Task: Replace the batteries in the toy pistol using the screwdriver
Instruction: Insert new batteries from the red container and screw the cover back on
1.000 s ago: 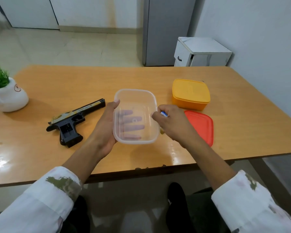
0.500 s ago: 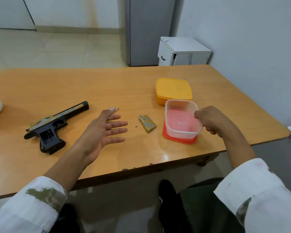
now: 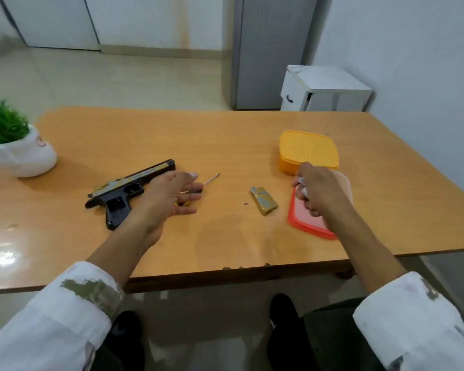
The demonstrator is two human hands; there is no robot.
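Orange wooden table (image 3: 225,140): black-and-gold toy pistol (image 3: 123,191) at 9 o'clock, its gold battery cover (image 3: 263,200) off; fresh batteries pending. Left hand (image 3: 166,199) half-open over yellow-handled screwdriver (image 3: 210,179); right hand (image 3: 319,191) clenched on small white object.

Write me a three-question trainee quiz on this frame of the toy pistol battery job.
1. True or false: the battery cover is off the toy pistol.
2. The left hand is over which tool: A) screwdriver, B) pliers, C) scissors?
3. Fill in: the clear container under the right hand sits on a ____ lid.

Key:
1. True; it lies apart on the table.
2. A
3. red
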